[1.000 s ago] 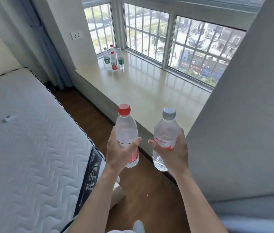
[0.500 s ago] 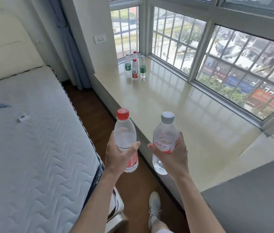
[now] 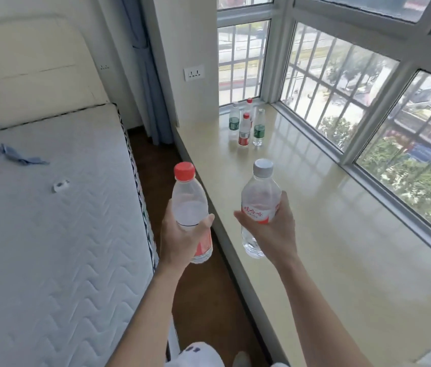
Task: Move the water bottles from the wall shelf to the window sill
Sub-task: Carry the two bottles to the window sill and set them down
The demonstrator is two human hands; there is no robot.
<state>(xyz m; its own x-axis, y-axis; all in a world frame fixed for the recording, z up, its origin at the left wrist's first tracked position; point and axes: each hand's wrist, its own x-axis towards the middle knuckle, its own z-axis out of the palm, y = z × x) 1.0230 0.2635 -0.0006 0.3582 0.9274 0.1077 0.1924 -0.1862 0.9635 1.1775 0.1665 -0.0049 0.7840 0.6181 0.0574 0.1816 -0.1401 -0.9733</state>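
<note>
My left hand (image 3: 180, 238) grips a clear water bottle with a red cap (image 3: 187, 197) upright over the gap between bed and sill. My right hand (image 3: 275, 233) grips a clear bottle with a grey cap (image 3: 259, 194), held above the near edge of the beige window sill (image 3: 328, 234). Several more water bottles (image 3: 246, 125), with red and green labels, stand in a cluster at the sill's far left corner. The wall shelf is out of view.
A bare white mattress (image 3: 50, 221) fills the left, with a blue cloth (image 3: 16, 157) and a small white object (image 3: 61, 184) on it. A narrow strip of brown floor (image 3: 209, 300) runs between bed and sill. Barred windows (image 3: 354, 102) back the sill.
I have moved forward along the sill; the grey wall on the right has dropped out of view and the bottle cluster is closer. Both hands still hold their bottles the same way.
</note>
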